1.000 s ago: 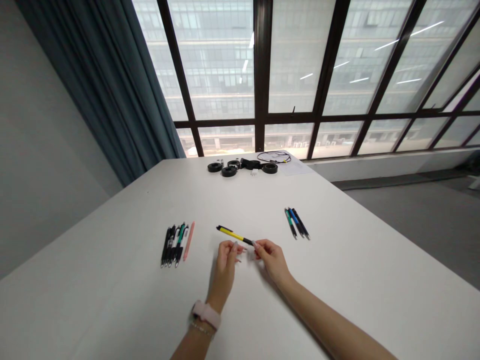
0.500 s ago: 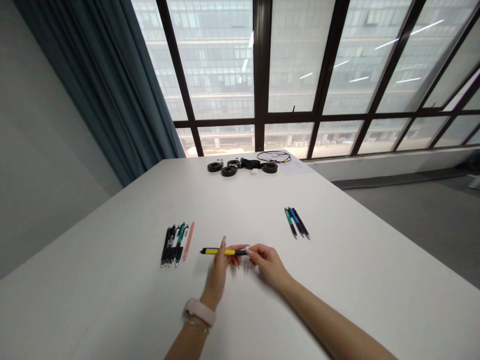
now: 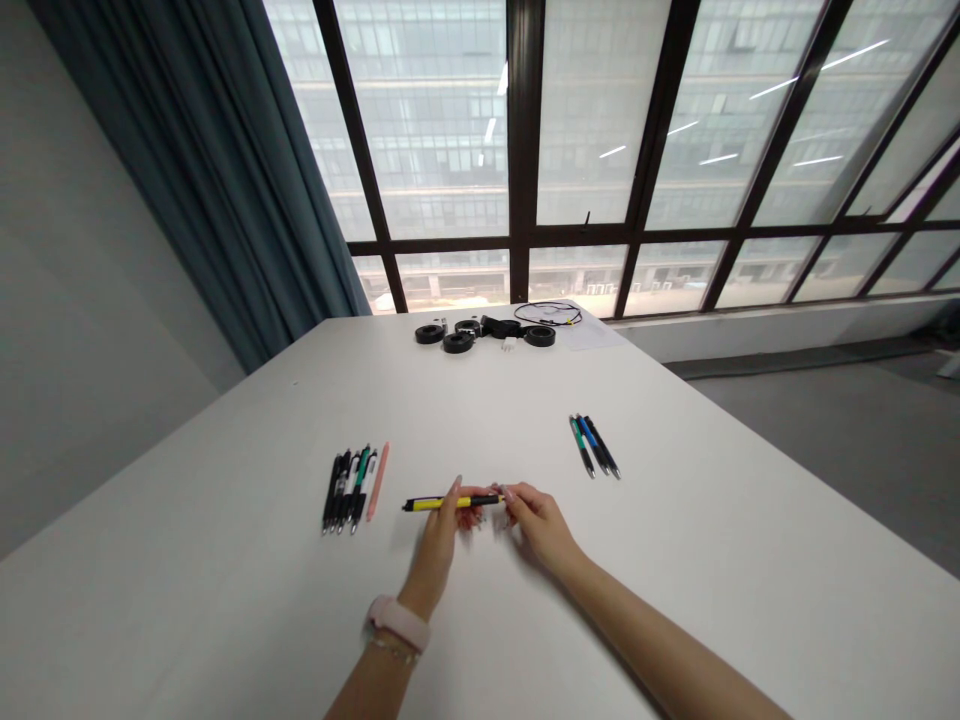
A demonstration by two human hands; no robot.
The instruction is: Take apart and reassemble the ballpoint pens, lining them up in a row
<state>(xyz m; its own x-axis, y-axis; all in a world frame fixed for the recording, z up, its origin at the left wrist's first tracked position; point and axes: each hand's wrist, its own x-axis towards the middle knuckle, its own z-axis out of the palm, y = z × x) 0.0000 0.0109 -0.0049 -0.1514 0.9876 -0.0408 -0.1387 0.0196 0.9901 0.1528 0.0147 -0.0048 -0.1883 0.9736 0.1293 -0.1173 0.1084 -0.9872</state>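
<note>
A yellow and black pen [image 3: 430, 504] lies level across my left hand [image 3: 436, 545], its clip end pointing left. My left thumb presses over the barrel, and the other fingers curl behind it. At the black grip end, my right hand [image 3: 546, 528] pinches the pen's tip between thumb and forefinger. The fingertips hide most of the tip, and a small pale bit shows between them and the grip. Left of my hands lies a row of several pens [image 3: 347, 492], mostly black and white, with a pink pen [image 3: 378, 482] at its right end.
Farther right on the white table [image 3: 480, 410] lie a green pen [image 3: 581, 446], a blue pen [image 3: 592, 444] and a dark pen [image 3: 603, 447]. Black tape-like rolls [image 3: 458, 343], a coiled black cable [image 3: 549, 314] and a paper sheet [image 3: 596, 334] are at the far end, before the windows.
The pen and my left hand have shifted slightly to the right. My right fingers have moved a little along the tip, away from the grip.
</note>
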